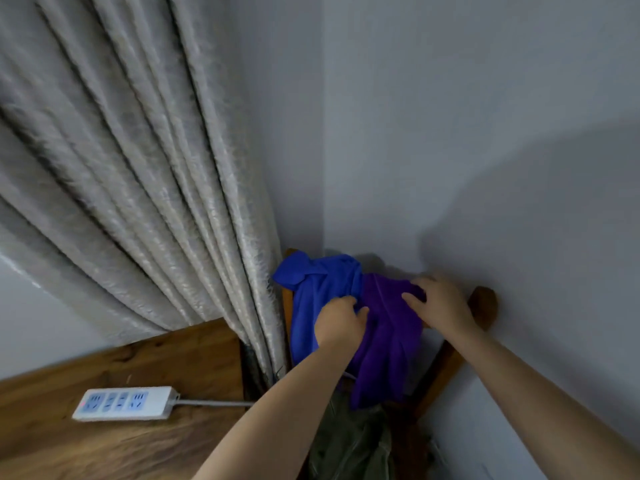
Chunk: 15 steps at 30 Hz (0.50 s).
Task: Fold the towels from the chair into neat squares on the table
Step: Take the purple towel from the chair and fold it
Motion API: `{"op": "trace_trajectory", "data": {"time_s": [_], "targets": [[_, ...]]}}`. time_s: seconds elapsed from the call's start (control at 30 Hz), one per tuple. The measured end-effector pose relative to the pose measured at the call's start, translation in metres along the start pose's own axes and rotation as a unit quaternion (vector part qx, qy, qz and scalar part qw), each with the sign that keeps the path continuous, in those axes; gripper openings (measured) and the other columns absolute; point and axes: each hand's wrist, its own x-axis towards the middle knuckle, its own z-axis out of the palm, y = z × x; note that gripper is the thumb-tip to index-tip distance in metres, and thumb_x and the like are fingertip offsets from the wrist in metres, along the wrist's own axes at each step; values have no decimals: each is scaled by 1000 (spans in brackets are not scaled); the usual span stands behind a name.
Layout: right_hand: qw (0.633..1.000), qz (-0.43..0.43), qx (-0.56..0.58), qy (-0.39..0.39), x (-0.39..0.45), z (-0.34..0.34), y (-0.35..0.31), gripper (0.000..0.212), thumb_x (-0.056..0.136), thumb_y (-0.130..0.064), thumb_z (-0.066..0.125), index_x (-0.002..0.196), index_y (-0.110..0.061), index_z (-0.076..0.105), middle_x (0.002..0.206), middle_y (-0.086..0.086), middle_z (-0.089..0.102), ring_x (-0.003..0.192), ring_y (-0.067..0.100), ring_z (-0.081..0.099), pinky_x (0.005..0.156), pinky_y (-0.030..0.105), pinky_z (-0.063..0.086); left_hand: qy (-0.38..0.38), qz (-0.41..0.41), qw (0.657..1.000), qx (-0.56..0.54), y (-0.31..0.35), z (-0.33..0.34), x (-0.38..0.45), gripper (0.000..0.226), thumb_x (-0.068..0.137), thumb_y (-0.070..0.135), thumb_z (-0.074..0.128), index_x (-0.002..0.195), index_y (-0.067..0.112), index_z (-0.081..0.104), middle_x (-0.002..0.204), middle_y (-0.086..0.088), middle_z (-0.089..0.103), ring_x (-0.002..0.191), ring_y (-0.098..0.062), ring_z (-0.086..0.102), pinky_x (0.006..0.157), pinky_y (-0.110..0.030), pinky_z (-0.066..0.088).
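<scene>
Your left hand (341, 320) is curled into the cloth right where the two towels meet, fingers bunched on the seam between them, so it's gripping fabric, looks like the edge of the purple fleece towel (388, 341). Your right hand (438, 301) sits on the top of that same purple towel with the fingers bent down over the fold at the chair's top rail, thumb pointing toward your other hand; it's pressing and half-clutching the cloth, though I can't tell how firmly. The bright blue fleece towel (311, 299) hangs just beside the purple one, touching it, both draped over the back of the dark wooden chair (485, 306). Room is tight here: the chair is jammed into the corner, the pale grey wall (485, 133) right against its right end and the heavy beige curtain (121, 150) brushing the blue towel's left edge. Open space is only toward you and to your left, where the brown wood-grain table (156, 358) starts, its right edge under the curtain hem. A white power strip (124, 403) lies on it near that edge, its grey cord running off toward the chair. Something olive-green and crumpled (349, 445) sits low below the towels.
</scene>
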Motion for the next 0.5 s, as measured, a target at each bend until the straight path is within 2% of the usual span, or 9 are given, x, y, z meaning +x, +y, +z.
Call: {"op": "trace_trajectory", "data": {"time_s": [0.1,0.17,0.2,0.23,0.27,0.37,0.43,0.5], "targets": [[998,-9,43,33,9,7,8,34,90,-23,56,116,-2,61,115,19,60,104,31,58,89,34,44,28,-3,1000,4,5,14,16,32,95,33,47,90,4,60,103,-12,59,95,-25,56,68,-28,35],[996,-20,54,66,12,14,15,26,86,-18,61,104,1,68,105,21,63,95,35,60,86,40,45,48,-7,999,0,3,21,21,36,95,31,48,64,14,44,89,-7,50,81,-20,48,64,-25,31],[995,-26,56,78,13,17,18,22,84,-15,64,97,1,70,99,21,65,91,35,61,84,43,47,54,-8,999,-2,1,23,21,41,95,30,48,58,18,35,82,-3,45,77,-17,44,64,-24,29],[994,-33,59,88,13,18,19,17,81,-12,67,89,2,72,93,21,65,86,36,61,81,45,48,59,-3,998,-9,0,24,21,42,94,28,49,57,18,33,76,1,41,76,-15,42,63,-23,27],[992,-43,56,101,13,20,20,11,78,-9,70,81,1,72,86,21,66,80,36,62,77,47,49,65,6,998,-22,-2,25,20,39,94,27,50,59,15,39,71,3,38,76,-14,41,63,-22,27],[985,-81,33,146,11,22,22,11,64,-2,76,58,-1,67,66,15,62,63,35,60,62,44,49,93,49,994,-40,-5,23,16,30,93,23,52,77,0,61,77,-1,44,78,-12,41,62,-19,23],[984,-86,30,154,9,21,22,12,63,-2,73,54,-2,64,62,14,60,60,34,59,58,43,49,100,75,992,-35,-4,19,12,32,94,23,50,80,-3,63,78,-2,45,78,-11,41,58,-20,22],[982,-77,43,166,8,18,23,12,64,-5,66,53,-2,63,61,13,59,58,33,58,57,43,48,85,73,993,27,0,16,11,38,97,25,43,75,0,60,71,3,40,70,-11,39,49,-22,22]]}}
